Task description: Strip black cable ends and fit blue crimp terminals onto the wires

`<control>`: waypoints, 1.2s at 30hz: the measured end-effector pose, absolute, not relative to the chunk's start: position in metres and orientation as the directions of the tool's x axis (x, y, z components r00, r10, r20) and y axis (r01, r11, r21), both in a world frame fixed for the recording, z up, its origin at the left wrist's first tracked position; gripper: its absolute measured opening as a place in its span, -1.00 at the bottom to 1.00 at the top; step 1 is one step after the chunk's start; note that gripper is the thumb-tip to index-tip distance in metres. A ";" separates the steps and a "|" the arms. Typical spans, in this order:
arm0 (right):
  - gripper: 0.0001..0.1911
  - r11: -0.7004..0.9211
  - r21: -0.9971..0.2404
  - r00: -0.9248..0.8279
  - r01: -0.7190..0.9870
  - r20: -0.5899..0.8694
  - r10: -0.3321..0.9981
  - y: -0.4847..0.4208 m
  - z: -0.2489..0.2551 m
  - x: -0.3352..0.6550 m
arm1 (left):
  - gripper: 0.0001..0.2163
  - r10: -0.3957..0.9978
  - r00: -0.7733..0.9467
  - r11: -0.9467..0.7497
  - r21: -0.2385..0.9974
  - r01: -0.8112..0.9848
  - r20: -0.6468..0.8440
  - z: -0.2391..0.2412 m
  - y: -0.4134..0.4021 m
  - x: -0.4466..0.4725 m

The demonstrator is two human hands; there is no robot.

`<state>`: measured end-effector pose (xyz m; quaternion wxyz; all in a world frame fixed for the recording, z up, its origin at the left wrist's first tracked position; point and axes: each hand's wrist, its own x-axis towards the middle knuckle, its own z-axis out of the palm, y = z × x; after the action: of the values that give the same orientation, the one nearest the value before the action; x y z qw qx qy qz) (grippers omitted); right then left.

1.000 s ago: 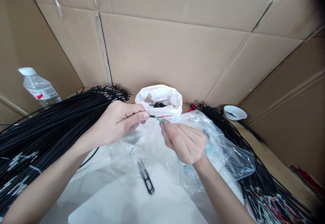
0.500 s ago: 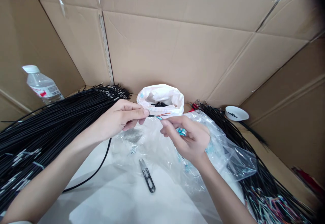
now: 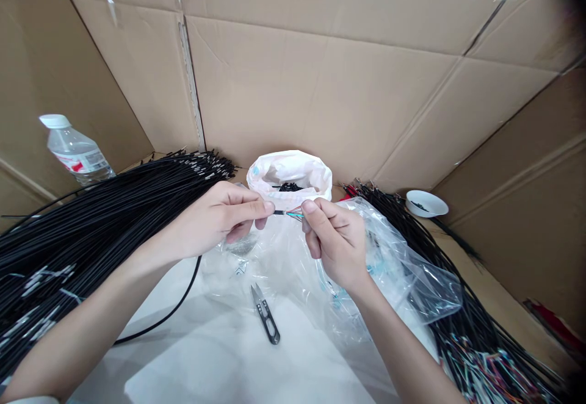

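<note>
Between thumb and fingers, my left hand (image 3: pixel 233 213) pinches a black cable (image 3: pixel 278 212) just behind its stripped end. Thin coloured wires (image 3: pixel 293 212) fan out of the sheath, and my right hand (image 3: pixel 333 233) is closed on their tips. The rest of the cable hangs below my left wrist and curves to the lower left. On the white sheet below both hands lie black thread snips (image 3: pixel 265 315), points away from me. A clear plastic bag (image 3: pixel 403 270) lies crumpled beneath and beside my right hand.
A white bag (image 3: pixel 256 169) holding black pieces stands behind my hands. Bundles of black cables (image 3: pixel 137 202) lie left, more cables (image 3: pixel 403 239) right. A water bottle (image 3: pixel 77 151) stands far left, a white bowl (image 3: pixel 434 205) far right. Cardboard walls (image 3: pixel 311 86) enclose the back and sides.
My right hand has closed over the ends of the coloured wires, which were partly loose before. My left hand has shifted slightly right along with the cable.
</note>
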<state>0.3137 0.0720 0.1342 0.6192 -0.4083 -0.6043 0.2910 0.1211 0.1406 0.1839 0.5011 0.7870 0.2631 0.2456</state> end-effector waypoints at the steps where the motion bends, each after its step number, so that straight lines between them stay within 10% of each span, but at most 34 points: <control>1: -0.52 0.505 -0.847 0.102 0.166 0.524 0.846 0.072 0.133 0.315 | -0.66 0.662 0.739 -0.362 0.916 0.173 0.123 0.184 0.141 0.121; 26: -0.91 0.444 -0.896 0.229 -0.019 0.428 0.874 0.071 0.146 0.315 | -0.67 0.699 0.659 -0.522 0.829 0.203 0.278 0.178 0.141 0.121; 36: -0.72 0.001 -0.796 -0.039 -0.606 0.030 0.999 0.080 0.145 0.318 | -0.85 0.381 0.588 -0.921 0.347 0.176 0.713 0.167 0.143 0.126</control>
<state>0.3177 0.0797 0.1447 0.6259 -0.2981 -0.3296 0.6409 0.1257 0.1430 0.1667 0.1204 0.8830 0.1575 0.4255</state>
